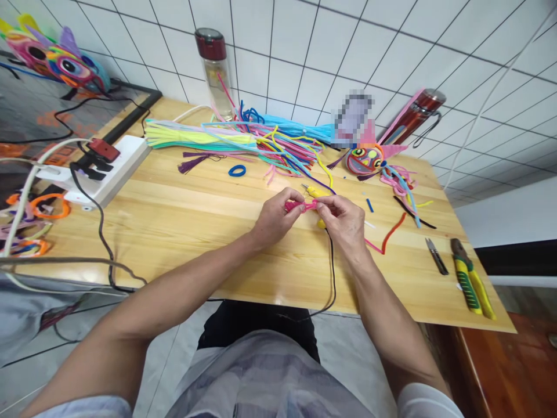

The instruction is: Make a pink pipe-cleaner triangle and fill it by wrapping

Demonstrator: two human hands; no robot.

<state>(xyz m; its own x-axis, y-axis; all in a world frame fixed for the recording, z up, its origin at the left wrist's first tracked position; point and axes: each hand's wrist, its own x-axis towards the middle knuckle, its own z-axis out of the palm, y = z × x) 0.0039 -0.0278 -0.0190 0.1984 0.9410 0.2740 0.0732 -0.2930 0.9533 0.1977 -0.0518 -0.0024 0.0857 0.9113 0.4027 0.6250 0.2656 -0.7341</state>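
Note:
Between my two hands is a bright pink pipe cleaner (310, 205), bent or coiled at its left part. My left hand (277, 216) is closed in a pinch on its left end. My right hand (343, 219) pinches the other end, so a short stretch shows between the fingertips. Beneath and behind my right hand lies a yellow hot glue gun (319, 191), partly covered, its nozzle pointing left and its black cord (333, 273) running off the front edge. A pink and red pipe cleaner (389, 235) lies bent to the right of my right hand.
Bundled pipe cleaners (204, 138) lie along the back, near a glass bottle (216, 75) and a red flask (411, 119). A colourful fish-like figure (364, 159) sits back right. Thread snips (436, 256) and pliers (470, 276) lie right. A white power strip (108, 174) with cords stands left.

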